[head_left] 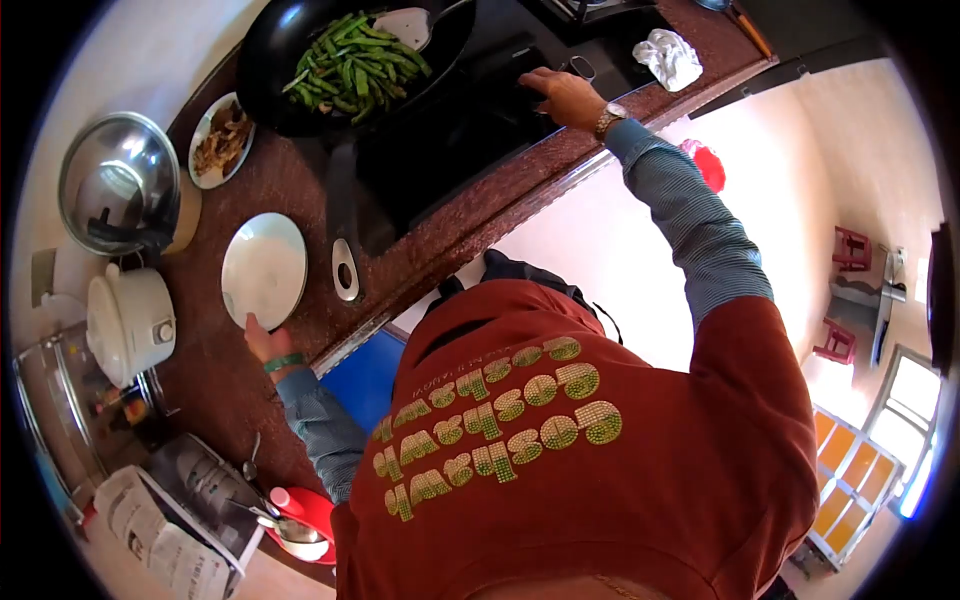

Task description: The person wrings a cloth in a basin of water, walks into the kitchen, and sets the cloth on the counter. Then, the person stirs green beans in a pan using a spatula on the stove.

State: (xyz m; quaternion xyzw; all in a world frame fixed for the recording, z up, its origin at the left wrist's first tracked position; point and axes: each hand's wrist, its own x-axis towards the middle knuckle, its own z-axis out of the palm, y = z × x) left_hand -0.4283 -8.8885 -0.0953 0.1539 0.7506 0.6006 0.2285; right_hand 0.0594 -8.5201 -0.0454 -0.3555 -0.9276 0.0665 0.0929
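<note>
My left hand [268,345] grips the near rim of a white plate [264,270] above the brown countertop. Over the black glass stove top [420,165] is my right hand [565,97]. Its fingers are bent down onto the dark surface beside a metal ring-shaped control [582,67], and what they hold, if anything, is hidden. A black wok [285,105] on the stove contains cut green beans [360,70] and a spatula [405,28]. The wok's handle [345,268] points towards me.
An oval dish of browned food [222,143] stands left of the wok. Further left are a glass lid [118,185] and a white rice cooker [130,325]. A crumpled cloth [668,60] lies at the right. A red container [305,510] and bowl [300,548] sit near my left elbow.
</note>
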